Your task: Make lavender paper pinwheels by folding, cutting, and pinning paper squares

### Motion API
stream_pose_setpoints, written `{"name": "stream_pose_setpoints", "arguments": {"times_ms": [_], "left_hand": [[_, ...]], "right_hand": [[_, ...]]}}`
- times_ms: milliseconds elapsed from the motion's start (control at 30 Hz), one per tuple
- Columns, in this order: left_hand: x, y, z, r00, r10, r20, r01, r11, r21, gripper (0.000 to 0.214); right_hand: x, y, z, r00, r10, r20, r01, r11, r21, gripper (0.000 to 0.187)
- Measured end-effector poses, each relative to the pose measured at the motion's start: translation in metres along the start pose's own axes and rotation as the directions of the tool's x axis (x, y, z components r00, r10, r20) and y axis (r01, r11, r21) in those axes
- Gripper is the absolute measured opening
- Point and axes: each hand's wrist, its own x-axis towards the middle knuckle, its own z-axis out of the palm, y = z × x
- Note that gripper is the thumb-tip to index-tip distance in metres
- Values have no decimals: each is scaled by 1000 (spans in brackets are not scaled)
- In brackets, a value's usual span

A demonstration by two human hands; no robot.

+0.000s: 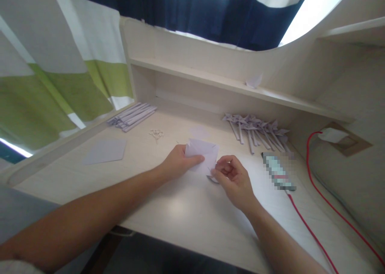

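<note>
My left hand grips a white square of paper over the desk, thumb flat on its face. Crease or cut lines run in from the paper's corners. At the paper's lower right corner is my right hand, thumb and index finger closed on that corner and the other fingers curled. A small dark curved shape shows just under this corner; whether it is a shadow or an object I cannot tell. Behind the held paper lies a pale round piece of paper.
Rolled paper sticks lie at the back left, near a stack of paper squares and small pale pieces. Paper pinwheels are heaped at the back right. A phone with a red cable lies on the right. A shelf runs behind.
</note>
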Motion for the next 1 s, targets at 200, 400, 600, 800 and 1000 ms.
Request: {"name": "stream_pose_setpoints", "arguments": {"times_ms": [200,400,600,800,1000], "left_hand": [[-1,3,0,1000,-11,-4,11,1000,19,23],[-2,6,1,999,-25,-32,26,999,37,19],[-2,5,2,999,-19,-33,20,1000,23,17],[0,2,0,999,-4,-46,8,996,87,23],[4,1,-4,997,5,-79,5,992,128,30]], "right_hand": [[0,-2,-1,1000,-19,-8,19,999,-26,19],[0,-2,-1,1000,-11,-5,11,999,-35,18],[-1,0,-2,1000,10,0,-10,999,-36,17],[2,3,-6,1000,-23,-22,21,995,-98,14],[12,2,-22,999,50,-2,-46,920,-388,11]]}}
